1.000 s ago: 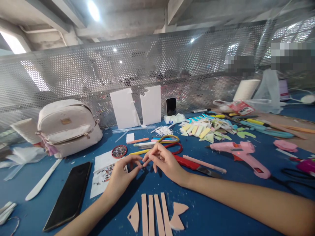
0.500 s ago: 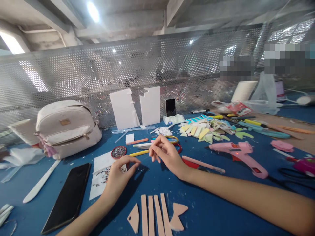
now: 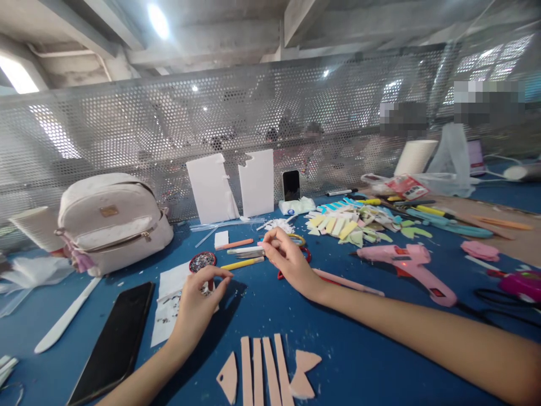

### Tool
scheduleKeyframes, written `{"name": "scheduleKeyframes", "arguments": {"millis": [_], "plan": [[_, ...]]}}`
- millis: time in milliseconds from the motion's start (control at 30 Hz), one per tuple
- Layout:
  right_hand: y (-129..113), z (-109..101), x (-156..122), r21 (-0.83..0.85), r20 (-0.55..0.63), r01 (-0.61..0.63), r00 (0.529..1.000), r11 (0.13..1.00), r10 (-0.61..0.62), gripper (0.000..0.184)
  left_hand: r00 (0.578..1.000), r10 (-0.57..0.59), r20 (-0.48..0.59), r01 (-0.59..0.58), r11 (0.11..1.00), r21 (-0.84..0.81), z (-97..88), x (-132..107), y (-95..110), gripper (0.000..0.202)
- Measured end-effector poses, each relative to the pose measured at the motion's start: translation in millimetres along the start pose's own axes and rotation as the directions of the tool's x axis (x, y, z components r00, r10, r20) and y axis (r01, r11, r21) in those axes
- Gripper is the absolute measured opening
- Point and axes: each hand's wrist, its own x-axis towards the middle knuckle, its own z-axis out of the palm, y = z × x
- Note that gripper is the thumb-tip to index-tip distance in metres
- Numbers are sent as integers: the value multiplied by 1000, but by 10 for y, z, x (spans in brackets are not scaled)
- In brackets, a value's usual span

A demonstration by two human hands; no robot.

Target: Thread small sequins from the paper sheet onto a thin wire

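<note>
My left hand (image 3: 198,301) hovers over the white paper (image 3: 163,316) with its sprinkle of small dark bits; thumb and index fingertips meet in a pinch, and whatever may be between them is too small to make out. My right hand (image 3: 291,262) is above the scissors, whose red handle (image 3: 308,256) shows behind it, fingers curled in beside a white pen (image 3: 245,249). Anything within those fingers is hidden. Nearer me lie a pink fish-head piece (image 3: 229,378), several pink strips (image 3: 257,369) and a pink tail piece (image 3: 304,373).
To the right rests a pink glue gun (image 3: 406,259), behind it a heap of foam scraps (image 3: 349,223). At left are a black phone (image 3: 114,341), a white knife (image 3: 67,318) and a backpack (image 3: 114,223). A red-rimmed dish (image 3: 203,261) and yellow pencil (image 3: 243,264) sit mid-table.
My left hand has shifted slightly left. My right hand has risen a little, uncovering more of the yellow pencil and the scissors. The camera view has shifted slightly.
</note>
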Motion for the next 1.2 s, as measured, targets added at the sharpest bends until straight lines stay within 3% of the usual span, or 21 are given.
{"name": "scheduleKeyframes", "arguments": {"millis": [267,500,633,733,833,1200], "plan": [[-4,22,-60,-332,273,184,957,925,-92,10,996,82,25,-85,985,152,-10,-49,53,13],[-92,-16,-61,-428,309,245,944,870,-113,14,982,174,79,-189,944,270,-25,-89,128,18],[-178,-38,-12,-333,264,213,956,918,-126,4,973,211,95,-230,927,295,-18,-97,117,18],[-214,-32,30,-110,265,81,963,991,-49,12,967,237,97,-255,917,305,-16,-97,121,17],[-220,-16,57,30,312,-54,949,998,42,18,957,272,100,-290,905,311,-10,-105,143,19],[-246,74,8,18,432,-125,896,992,105,13,876,474,91,-470,797,380,13,-146,194,15]]}}
